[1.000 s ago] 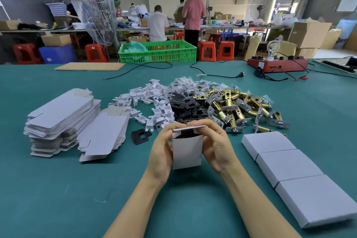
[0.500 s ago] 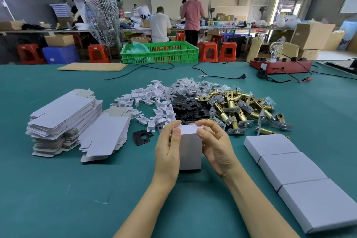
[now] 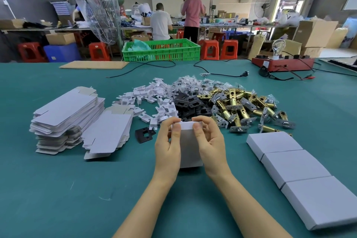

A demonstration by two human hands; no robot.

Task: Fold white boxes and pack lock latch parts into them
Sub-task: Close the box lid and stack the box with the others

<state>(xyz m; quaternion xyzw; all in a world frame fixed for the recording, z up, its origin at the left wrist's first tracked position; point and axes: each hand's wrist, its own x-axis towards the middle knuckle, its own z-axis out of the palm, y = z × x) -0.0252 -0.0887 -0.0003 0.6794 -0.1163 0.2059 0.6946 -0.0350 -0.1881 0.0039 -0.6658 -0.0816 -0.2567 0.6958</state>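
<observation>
Standing upright near the middle of the green table (image 3: 58, 189), toward its near edge, a white box (image 3: 190, 148) is being held between a person's two hands. The left hand (image 3: 169, 149) is wrapping its fingers around the box's left side, with the thumb lying on the front face near the top. The right hand (image 3: 211, 144) is gripping the right side, its thumb pressing on the front just under the closed top flap. Just behind the box, a heap of brass latch bolts (image 3: 241, 108) is lying beside a pile of black strike plates (image 3: 190, 105), a scatter of white plastic pieces (image 3: 152, 100) and small clear bags (image 3: 190, 83). One black plate (image 3: 144, 135) is lying alone just left of the left hand. Toward the left edge, a stack of flat box blanks (image 3: 65, 114) is sitting next to a second, lower stack (image 3: 109, 133). Along the right side, three finished boxes (image 3: 293, 164) are lying in a row, touching one another. At the far edge, a green crate (image 3: 162, 52) and a red power unit (image 3: 283, 63) are sitting, well apart.
</observation>
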